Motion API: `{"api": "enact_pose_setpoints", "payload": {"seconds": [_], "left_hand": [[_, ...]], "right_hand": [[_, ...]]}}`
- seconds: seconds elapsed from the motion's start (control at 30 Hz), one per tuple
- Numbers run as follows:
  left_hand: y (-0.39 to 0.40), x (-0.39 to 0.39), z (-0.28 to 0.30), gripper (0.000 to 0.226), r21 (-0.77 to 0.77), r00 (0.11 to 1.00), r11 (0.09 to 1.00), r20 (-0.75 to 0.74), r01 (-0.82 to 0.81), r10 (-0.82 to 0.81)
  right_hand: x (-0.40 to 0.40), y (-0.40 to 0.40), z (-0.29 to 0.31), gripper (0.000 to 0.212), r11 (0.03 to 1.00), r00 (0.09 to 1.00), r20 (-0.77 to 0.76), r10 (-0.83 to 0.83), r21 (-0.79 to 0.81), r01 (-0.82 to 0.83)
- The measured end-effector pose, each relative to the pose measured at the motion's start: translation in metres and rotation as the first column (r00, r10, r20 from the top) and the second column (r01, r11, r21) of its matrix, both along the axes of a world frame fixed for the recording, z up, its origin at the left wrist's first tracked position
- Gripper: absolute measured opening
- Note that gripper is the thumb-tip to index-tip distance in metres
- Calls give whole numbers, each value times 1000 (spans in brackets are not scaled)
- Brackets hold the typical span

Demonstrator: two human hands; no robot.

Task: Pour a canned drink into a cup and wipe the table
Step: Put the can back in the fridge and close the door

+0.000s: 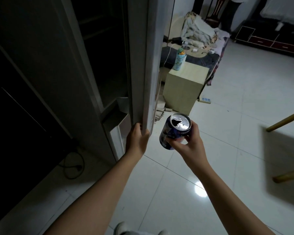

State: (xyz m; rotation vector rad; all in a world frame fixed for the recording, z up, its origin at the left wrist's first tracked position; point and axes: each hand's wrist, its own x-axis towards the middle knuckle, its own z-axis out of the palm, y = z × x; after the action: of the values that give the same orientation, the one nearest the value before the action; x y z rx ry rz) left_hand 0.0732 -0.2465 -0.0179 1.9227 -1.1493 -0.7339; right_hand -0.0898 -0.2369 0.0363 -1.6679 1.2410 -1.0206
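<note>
Head view, person standing on a pale tiled floor (227, 99) beside a tall grey door (139, 65) that fills the left and upper centre of the frame.

Right hand (185, 141), centre of frame: fingers and thumb wrapped round a blue can (172, 133), gripping it from below and the side. The can is held in the air, tilted a little, top towards the camera. Its mouth is already open; the dark opening shows in the silver lid. Whether any drink is inside cannot be told.

Left hand (137, 139), just left of the can: fingers curled round the lower edge of the door, holding it. The space behind the door is dark; contents unreadable.

No cup in view. No cloth in view. At the right edge, blurred wooden legs (285, 122) and a dark shadow, possibly the desk, but too smeared to say.

Upper centre: a cardboard box (182, 85) on the floor with a patterned bottle (180, 60) standing on it; a cluttered bed or sofa behind.

Progress, judged: can fetched and opened. Pouring not yet done; wiping not yet done. Most of the task remains.
</note>
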Motion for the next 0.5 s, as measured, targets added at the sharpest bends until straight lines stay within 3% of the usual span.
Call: {"api": "enact_pose_setpoints", "payload": {"seconds": [0.2, 0.5], "left_hand": [[-13, -6, 4, 46, 59, 988, 987, 60, -147, 143], [-25, -12, 12, 58, -11, 993, 998, -100, -62, 60]], "right_hand": [[-23, -1, 1, 65, 1000, 1000, 5, -16, -14, 17], [-38, -5, 2, 65, 1000, 999, 28, -26, -9, 26]]}}
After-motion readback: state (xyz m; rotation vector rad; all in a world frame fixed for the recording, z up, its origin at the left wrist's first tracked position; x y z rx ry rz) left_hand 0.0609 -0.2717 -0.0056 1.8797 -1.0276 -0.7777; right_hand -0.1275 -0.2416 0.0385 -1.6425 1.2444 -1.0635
